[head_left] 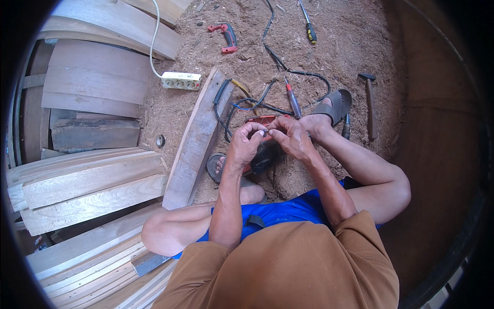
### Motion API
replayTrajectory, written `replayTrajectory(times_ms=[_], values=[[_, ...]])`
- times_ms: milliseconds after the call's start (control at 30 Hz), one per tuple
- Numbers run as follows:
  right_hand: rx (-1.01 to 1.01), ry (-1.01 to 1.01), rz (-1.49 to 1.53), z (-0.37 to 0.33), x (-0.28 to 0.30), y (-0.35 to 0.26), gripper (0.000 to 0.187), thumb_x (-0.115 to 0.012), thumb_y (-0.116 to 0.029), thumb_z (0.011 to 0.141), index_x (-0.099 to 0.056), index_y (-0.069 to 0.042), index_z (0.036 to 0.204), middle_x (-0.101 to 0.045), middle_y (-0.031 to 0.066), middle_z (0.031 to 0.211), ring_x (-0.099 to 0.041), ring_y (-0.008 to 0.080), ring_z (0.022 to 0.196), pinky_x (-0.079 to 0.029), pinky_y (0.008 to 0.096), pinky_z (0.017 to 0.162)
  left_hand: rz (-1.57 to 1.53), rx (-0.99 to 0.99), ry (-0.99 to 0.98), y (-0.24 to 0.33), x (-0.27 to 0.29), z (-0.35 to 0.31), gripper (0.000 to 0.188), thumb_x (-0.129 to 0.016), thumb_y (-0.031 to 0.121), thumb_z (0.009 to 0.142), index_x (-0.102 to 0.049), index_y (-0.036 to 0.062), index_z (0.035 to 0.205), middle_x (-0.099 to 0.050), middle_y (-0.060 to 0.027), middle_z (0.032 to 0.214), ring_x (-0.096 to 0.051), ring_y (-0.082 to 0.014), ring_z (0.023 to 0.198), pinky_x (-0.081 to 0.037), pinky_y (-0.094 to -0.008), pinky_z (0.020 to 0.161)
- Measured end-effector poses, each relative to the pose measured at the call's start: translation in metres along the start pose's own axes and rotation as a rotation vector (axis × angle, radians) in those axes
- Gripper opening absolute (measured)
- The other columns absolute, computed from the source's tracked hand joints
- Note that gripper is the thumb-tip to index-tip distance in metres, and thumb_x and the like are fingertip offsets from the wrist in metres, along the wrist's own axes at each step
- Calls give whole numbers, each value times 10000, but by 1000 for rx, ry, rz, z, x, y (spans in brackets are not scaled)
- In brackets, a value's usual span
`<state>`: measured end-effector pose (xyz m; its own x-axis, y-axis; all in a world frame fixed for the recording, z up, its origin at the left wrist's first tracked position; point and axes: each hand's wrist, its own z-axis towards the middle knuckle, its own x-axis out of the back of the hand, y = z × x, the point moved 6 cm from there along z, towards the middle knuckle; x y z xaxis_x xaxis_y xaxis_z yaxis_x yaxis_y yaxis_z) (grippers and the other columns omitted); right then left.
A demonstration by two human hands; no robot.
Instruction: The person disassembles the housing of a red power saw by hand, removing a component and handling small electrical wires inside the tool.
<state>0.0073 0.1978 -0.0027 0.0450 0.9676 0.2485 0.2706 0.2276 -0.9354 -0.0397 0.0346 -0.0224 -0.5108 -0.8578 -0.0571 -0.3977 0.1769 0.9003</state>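
Note:
My left hand [246, 143] and my right hand [292, 136] meet in front of me, thumbs and fingertips pinched close together. Between the fingertips is a small dark piece, too small to name. Just below and behind the hands sits a red and black power tool [265, 157], partly covered by them. Black cable [222, 98] with a thin blue wire loops beside it on the left. A screwdriver [293, 100] with a clear, dark handle and red collar lies just beyond my right hand.
A wooden beam [197, 139] lies left of my hands. A white power strip [181, 81], a red and black tool handle shell [225, 37], a yellow-black screwdriver [310, 31] and a hammer [370, 105] rest on sawdust. Stacked boards [95, 185] line the left; my sandalled feet flank the tool.

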Motion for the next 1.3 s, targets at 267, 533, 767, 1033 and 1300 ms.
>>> replayTrajectory(times_ms=[267,533,767,1033,1300], values=[[80,38,-46,-4,3,-20,172,-677,-152,898,-693,1,976,-724,143,877,-704,257,831,-541,388,762,-116,-46,-10,-6,-2,3,108,-615,48,957,-692,7,1022,-704,-29,968,-639,-75,883,-526,-237,825],[170,109,-210,-3,1,-24,152,-680,-159,896,-670,-8,909,-708,134,828,-677,264,768,-516,398,690,-67,-69,83,-12,-8,6,89,-613,57,970,-686,10,990,-679,-11,908,-600,-67,808,-508,-239,735],[-93,-8,101,3,-8,0,143,-677,-127,916,-654,11,885,-650,60,766,-595,128,752,-492,328,692,14,34,45,-14,-2,7,99,-591,77,996,-653,3,1017,-684,-38,956,-634,-76,846,-565,-261,772],[-66,12,154,2,-8,2,156,-680,-139,932,-670,14,900,-660,39,793,-588,103,764,-491,302,699,-122,8,63,-2,-9,5,115,-585,69,997,-660,-17,988,-668,-37,900,-623,-79,789,-571,-255,759],[-170,21,25,-1,-7,-13,248,-684,-238,937,-673,-1,862,-636,31,734,-573,109,703,-474,315,632,170,-95,110,0,-8,4,85,-635,73,961,-666,-6,969,-642,-15,789,-557,-69,708,-474,-262,615]])
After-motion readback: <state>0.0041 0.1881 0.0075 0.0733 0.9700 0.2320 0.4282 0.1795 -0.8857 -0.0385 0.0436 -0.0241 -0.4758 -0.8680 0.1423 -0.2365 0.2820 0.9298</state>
